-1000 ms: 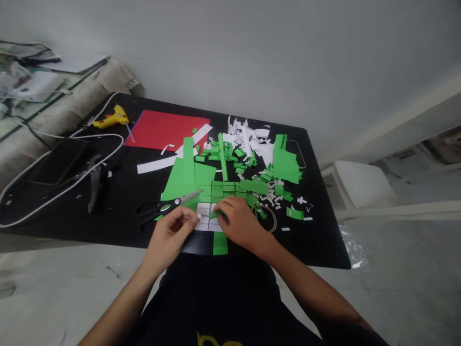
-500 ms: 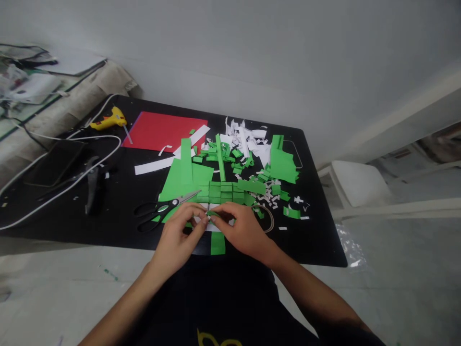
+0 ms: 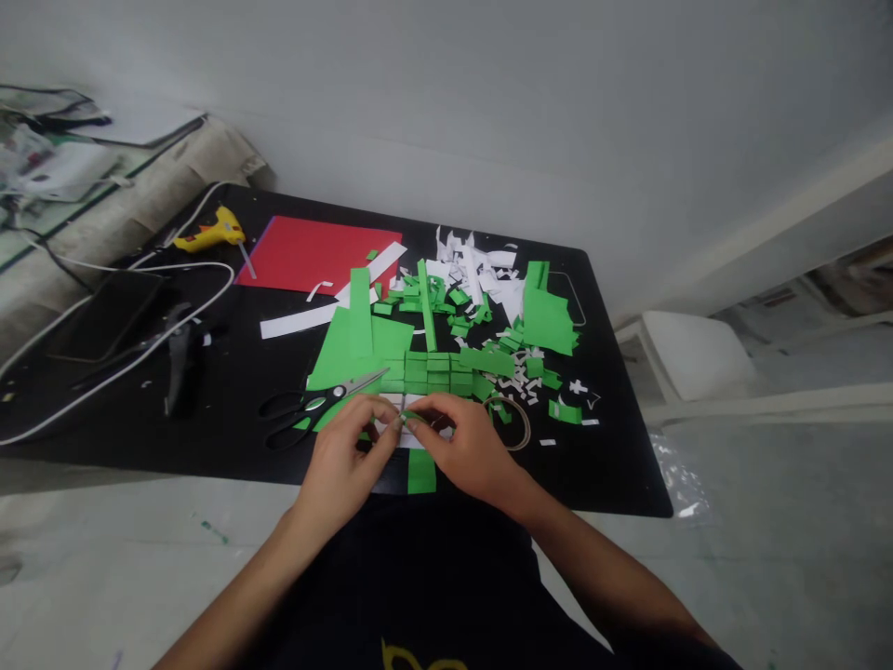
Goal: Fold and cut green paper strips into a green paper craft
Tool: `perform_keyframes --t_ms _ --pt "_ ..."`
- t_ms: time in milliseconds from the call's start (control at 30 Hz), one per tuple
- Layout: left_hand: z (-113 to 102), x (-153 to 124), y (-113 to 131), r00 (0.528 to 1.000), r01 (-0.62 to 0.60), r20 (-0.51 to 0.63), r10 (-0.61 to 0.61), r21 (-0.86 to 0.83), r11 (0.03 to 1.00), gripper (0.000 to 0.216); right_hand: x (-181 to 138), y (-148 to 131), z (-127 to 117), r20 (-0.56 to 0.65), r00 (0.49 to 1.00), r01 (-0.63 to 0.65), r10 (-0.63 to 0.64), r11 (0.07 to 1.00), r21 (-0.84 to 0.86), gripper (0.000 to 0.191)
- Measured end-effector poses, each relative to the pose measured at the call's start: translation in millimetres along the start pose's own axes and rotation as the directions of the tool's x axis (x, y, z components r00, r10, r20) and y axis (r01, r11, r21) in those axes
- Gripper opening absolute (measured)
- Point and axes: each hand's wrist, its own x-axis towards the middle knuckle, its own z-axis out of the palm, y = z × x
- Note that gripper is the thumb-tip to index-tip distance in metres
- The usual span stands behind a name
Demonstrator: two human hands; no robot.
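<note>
My left hand (image 3: 353,437) and my right hand (image 3: 464,435) meet near the table's front edge, fingertips pinched together on a small green paper piece (image 3: 410,416), mostly hidden by the fingers. Under and behind the hands lies a white strip (image 3: 413,443), partly covered. Just beyond it sits a block of folded green paper pieces (image 3: 429,372) in rows. Black-handled scissors (image 3: 313,405) rest left of my left hand, blades pointing at the green block. A roll of tape (image 3: 520,423) lies against the right side of my right hand. A green strip (image 3: 422,472) sticks out below the hands.
Green paper scraps (image 3: 551,316) and white scraps (image 3: 481,265) are heaped at the back right. A red sheet (image 3: 327,249) and a yellow glue gun (image 3: 219,231) lie at the back left. A white cable (image 3: 233,279) loops across the left side. A white stool (image 3: 690,354) stands right.
Both hands stay in nearly the same place. My fingertips have shifted slightly around the small green paper piece, whose angle looks a little different. Everything else lies as before.
</note>
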Motion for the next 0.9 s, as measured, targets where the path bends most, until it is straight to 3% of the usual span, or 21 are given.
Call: perform_keyframes --t_ms 367,733,900 --pt "4.7 -3.4 -4.1 0.996 0.030 -0.089 -0.026 0.041 0.999 0.011 -3.1 3.2 4.6 0.045 0.996 -0.080 0.072 0.974 0.211 0.015" --pt "4.1 -0.8 -8.3 0.974 0.140 -0.172 -0.145 -0.040 0.989 0.027 -3.8 4.9 8.3 -0.041 0.990 -0.118 0.134 0.954 0.276 0.016" --pt "4.1 0.0 -9.1 0.989 0.121 -0.068 -0.128 -0.098 0.988 0.022 -5.5 7.8 7.7 -0.110 0.986 -0.094 0.122 0.968 0.232 0.017"
